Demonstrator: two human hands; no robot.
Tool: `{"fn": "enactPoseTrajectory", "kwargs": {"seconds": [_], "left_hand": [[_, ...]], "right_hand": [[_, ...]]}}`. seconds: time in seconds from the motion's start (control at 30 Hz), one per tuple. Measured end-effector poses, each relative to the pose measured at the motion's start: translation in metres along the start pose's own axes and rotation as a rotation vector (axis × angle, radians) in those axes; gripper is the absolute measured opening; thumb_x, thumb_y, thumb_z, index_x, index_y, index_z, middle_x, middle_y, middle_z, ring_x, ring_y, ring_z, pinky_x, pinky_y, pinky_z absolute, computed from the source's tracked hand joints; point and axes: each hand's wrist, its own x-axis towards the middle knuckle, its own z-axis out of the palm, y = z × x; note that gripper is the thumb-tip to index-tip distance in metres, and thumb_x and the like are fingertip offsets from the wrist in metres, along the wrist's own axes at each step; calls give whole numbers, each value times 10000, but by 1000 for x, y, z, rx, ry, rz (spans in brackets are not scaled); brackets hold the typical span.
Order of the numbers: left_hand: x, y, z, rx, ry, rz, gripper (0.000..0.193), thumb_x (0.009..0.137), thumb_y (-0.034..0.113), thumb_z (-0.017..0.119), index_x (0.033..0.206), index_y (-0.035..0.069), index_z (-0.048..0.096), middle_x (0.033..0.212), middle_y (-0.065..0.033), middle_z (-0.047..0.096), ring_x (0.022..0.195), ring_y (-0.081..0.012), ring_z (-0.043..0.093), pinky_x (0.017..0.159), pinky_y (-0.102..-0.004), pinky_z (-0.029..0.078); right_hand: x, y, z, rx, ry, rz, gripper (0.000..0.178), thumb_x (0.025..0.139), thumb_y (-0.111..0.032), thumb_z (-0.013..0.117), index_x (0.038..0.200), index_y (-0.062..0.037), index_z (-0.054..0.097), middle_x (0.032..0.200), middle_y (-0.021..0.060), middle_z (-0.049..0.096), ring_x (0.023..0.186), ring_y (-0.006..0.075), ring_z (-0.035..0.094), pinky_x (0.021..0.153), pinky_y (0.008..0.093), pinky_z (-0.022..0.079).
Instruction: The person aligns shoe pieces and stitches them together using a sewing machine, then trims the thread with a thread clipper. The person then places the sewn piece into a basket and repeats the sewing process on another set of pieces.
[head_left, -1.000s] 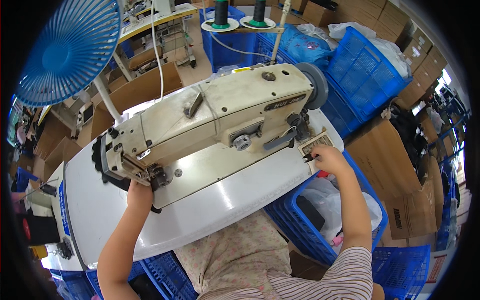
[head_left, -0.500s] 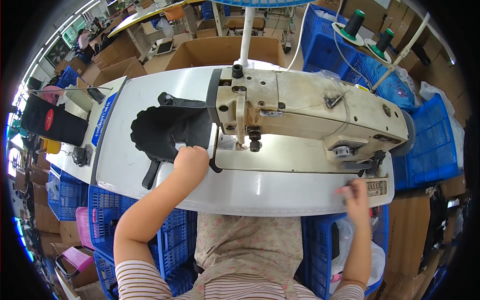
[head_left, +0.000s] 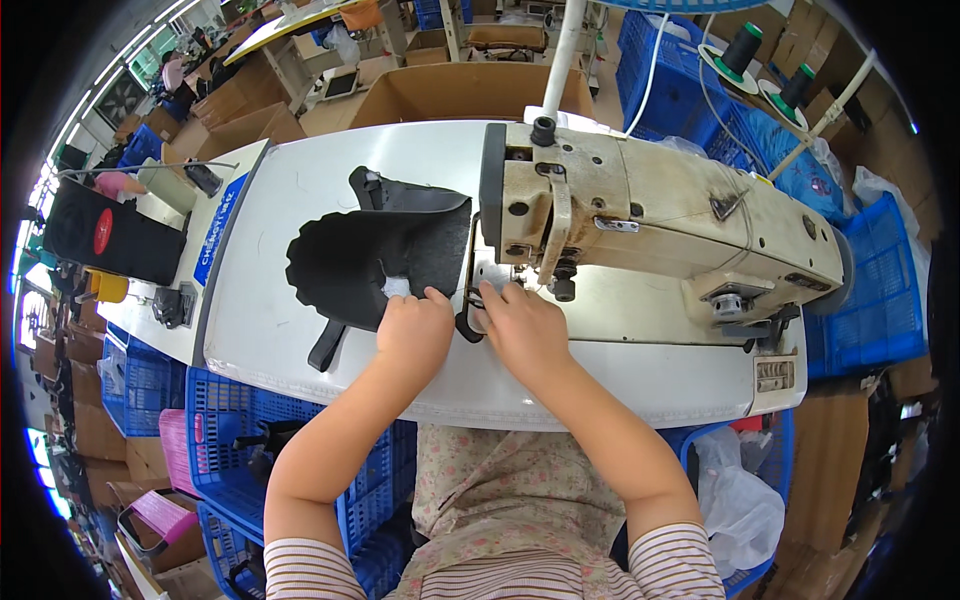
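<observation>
A black padded piece with a scalloped left end and straps [head_left: 375, 245] lies on the white sewing table [head_left: 250, 320], left of the sewing machine's head [head_left: 545, 215]. A small white patch [head_left: 397, 287] shows on its near part. My left hand [head_left: 415, 325] is closed on the piece's near edge, beside that patch. Just right of it, my right hand [head_left: 525, 325] is below the needle area, at the piece's right edge. Its fingers are pressed together, and what they hold is hidden. A dark strap end [head_left: 467, 325] lies between the hands.
Two spools of black thread [head_left: 741, 52] stand behind the machine on the right. Blue crates [head_left: 865, 285] flank the table, and one below it holds clear plastic bags [head_left: 735, 500]. A large cardboard box [head_left: 440, 92] stands behind. Another table at left carries a black roll [head_left: 110, 235].
My right hand has come from the table's right end, where it was blurred with something small and reddish, to beside my left hand. The whole view has shifted slightly; my left hand stays on the piece.
</observation>
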Motion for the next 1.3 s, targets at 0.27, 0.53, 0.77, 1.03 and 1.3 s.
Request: {"fn": "enactPoseTrajectory", "kwargs": {"seconds": [0.27,0.53,0.77,1.03,1.3], "left_hand": [[0,1,6,1,34,25,404,744,129,657,1091,-75,623,705,-74,684,682,-189,663,640,-312,447],[1,0,2,-11,-18,-20,373,762,122,641,1091,-54,628,729,-84,697,685,-200,671,648,-320,457],[-65,-35,-15,-122,19,-16,386,719,91,609,1093,6,651,613,-79,627,586,-241,617,626,-362,445],[-132,-43,-29,-93,-85,-36,443,684,123,631,1104,-18,653,601,-82,618,582,-226,619,635,-340,462],[-144,-42,-22,-86,2,-11,417,665,109,623,1056,-30,671,558,-56,582,539,-198,588,577,-319,426]], "right_hand": [[15,-3,25,-147,-170,-2,248,761,-128,636,998,-60,663,741,73,610,646,243,645,544,367,502],[12,-1,19,-153,-196,-10,152,781,-143,630,913,-74,659,752,70,615,656,252,649,552,376,504],[-1,-19,-23,408,-124,311,328,850,-212,661,1135,-49,648,804,79,619,727,255,640,637,371,505],[17,-53,-9,207,12,47,388,853,-165,668,1219,-58,597,801,66,565,639,224,613,573,347,493],[41,-74,18,-37,-110,-98,412,798,-73,627,1189,48,576,781,101,571,598,234,624,524,344,506]]}}
